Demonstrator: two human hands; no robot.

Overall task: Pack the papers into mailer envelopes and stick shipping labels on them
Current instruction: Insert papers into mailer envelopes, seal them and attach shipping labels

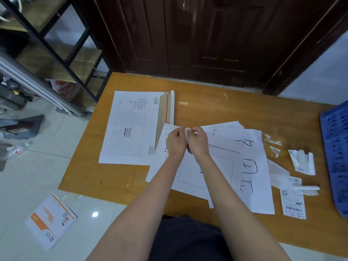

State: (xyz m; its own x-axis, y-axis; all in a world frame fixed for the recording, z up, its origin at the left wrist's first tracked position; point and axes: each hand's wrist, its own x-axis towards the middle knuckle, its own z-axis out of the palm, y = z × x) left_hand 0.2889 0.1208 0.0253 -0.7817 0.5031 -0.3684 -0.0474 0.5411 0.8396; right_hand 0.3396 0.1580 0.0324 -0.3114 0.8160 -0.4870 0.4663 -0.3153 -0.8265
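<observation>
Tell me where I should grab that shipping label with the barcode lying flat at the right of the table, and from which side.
Take the shipping label by its near short edge, the barcode end, coming from your side with the right hand. It lies flat, so lift a corner first. Crumpled backing paper covers the far end.

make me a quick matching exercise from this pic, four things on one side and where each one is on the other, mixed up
Things:
1. stack of mailer envelopes
2. blue crate
3. shipping label
4. orange and white mailer

Places:
A. on the floor, left of the table
B. right edge of the table
C. left part of the table, beyond the left hand
D. on the table, right of the handwritten papers

Pairs: 1-C, 2-B, 3-D, 4-A
</observation>
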